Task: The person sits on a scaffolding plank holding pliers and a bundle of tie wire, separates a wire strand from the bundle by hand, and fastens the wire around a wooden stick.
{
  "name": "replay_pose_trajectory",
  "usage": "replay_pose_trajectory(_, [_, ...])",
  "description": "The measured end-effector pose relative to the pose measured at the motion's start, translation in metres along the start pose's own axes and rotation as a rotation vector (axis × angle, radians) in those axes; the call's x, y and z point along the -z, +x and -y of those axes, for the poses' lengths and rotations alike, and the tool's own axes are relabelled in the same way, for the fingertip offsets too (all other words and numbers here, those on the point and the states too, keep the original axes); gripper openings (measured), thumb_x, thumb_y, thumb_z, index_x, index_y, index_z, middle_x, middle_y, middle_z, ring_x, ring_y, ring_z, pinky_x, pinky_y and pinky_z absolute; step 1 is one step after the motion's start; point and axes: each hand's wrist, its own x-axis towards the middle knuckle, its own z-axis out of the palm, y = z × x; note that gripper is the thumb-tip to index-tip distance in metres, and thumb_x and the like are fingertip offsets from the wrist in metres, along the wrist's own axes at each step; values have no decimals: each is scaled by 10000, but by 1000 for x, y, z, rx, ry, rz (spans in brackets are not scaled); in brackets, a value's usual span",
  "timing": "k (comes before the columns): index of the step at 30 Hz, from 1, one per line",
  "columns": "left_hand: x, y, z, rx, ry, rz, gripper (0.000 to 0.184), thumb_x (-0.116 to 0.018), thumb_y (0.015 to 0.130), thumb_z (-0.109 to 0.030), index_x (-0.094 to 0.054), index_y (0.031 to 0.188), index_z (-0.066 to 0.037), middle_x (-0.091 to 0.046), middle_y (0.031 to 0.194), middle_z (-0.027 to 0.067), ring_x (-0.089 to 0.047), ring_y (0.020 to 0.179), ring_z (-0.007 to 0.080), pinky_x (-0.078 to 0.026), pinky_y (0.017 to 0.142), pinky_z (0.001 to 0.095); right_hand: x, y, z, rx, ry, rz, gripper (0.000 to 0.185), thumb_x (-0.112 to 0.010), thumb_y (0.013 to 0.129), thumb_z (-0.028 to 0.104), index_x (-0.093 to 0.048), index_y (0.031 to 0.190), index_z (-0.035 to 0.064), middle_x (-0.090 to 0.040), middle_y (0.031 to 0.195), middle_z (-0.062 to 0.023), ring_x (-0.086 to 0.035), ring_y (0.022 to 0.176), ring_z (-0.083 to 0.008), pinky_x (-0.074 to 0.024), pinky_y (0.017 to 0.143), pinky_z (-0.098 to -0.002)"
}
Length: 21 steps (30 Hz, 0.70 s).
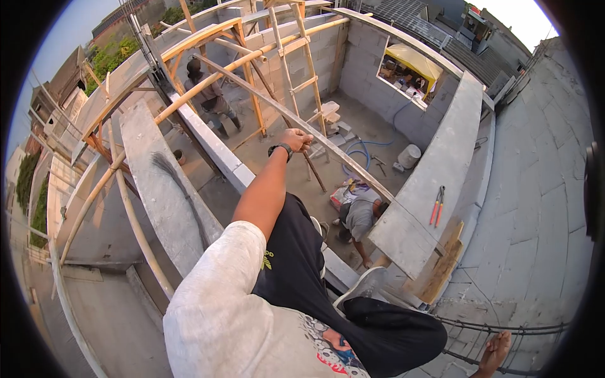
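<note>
My left hand (296,140), with a black watch on its wrist, is closed around a long wooden batten (353,165) that slants across the open room below. A thinner pole (313,171) crosses just beneath that hand. At the lower right, my right hand (496,350) has its fingers curled beside a steel rebar cage (469,327). A thin wire (482,293) runs down to its fingertips. Red-handled pincers (437,206) lie on the grey board (435,170) to my right. On the left board (142,142) rests a bundle of dark wire (183,192).
A person (365,217) bends below me near a blue hose (360,151) and a white bucket (409,156). Another person (211,97) stands beyond the block wall (211,142). Bamboo poles (189,94) and a wooden ladder (293,47) rise ahead. There is a deep drop below.
</note>
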Motion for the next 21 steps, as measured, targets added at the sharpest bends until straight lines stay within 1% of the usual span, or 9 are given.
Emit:
replay_pose_trajectory(2, [-6,-3,-8,-4,8,140,241,-772,812,-242,-628,864,-56,-684,770,45,-662,635,115,-579,577,296,-13,8,-2,-7,67,-360,253,-497,1011,303,-515,898,77,-394,636,40,-340,525,-33,-359,505,-201])
replay_pose_trajectory(3, [-9,0,-4,-15,-239,201,219,-750,837,-253,-624,857,-75,-668,758,16,-657,630,114,-589,599,297,-16,14,-4,-6,64,-363,253,-497,1011,303,-515,898,77,-394,636,40,-340,525,-33,-359,505,-201])
replay_pose_trajectory(5, [-7,2,-10,-64,-484,213,213,-748,839,-255,-620,850,-84,-653,747,3,-652,629,112,-595,615,294,-16,26,-15,-29,-510,-602,281,-483,1015,273,-518,850,48,-425,650,14,-374,568,-60,-356,546,-221])
replay_pose_trajectory(6, [-5,2,-12,-109,-729,217,209,-746,841,-258,-616,843,-94,-637,736,-9,-646,627,109,-602,630,291,-10,30,-24,-27,-512,-607,281,-483,1015,273,-518,850,48,-425,650,14,-374,568,-60,-356,546,-221])
replay_pose_trajectory(9, [-1,6,-14,-159,-943,165,225,-762,823,-257,-599,838,-103,-620,737,-8,-630,627,112,-609,661,305,3,35,-40,288,-1355,-256,263,-553,943,183,-566,771,-16,-491,668,-66,-458,557,-113,-375,467,-260])
replay_pose_trajectory(10, [2,10,-12,-182,-1041,105,239,-765,820,-259,-588,842,-99,-628,752,8,-627,622,121,-610,656,319,-12,31,-29,290,-1356,-254,263,-553,943,183,-566,771,-16,-491,668,-66,-458,557,-113,-375,467,-260])
replay_pose_trajectory(15, [11,14,2,-173,-969,-208,172,-748,829,-142,-593,854,-72,-634,738,37,-605,613,126,-595,656,299,-77,4,26,-362,-1008,130,358,-637,839,238,-563,582,-1,-442,491,-11,-415,428,-105,-420,435,-290])
replay_pose_trajectory(19, [21,23,13,-109,-889,-228,162,-754,815,-118,-613,878,-69,-642,751,18,-613,609,108,-596,684,301,-67,-9,40,-469,-681,253,328,-674,827,280,-564,646,30,-455,508,7,-421,420,-72,-408,383,-250])
replay_pose_trajectory(21, [22,24,12,-70,-892,-153,172,-769,801,-121,-617,862,-71,-643,745,10,-619,604,105,-594,684,288,-37,-18,22,-307,-322,226,354,-666,866,330,-528,688,58,-437,513,22,-395,406,-58,-399,383,-228])
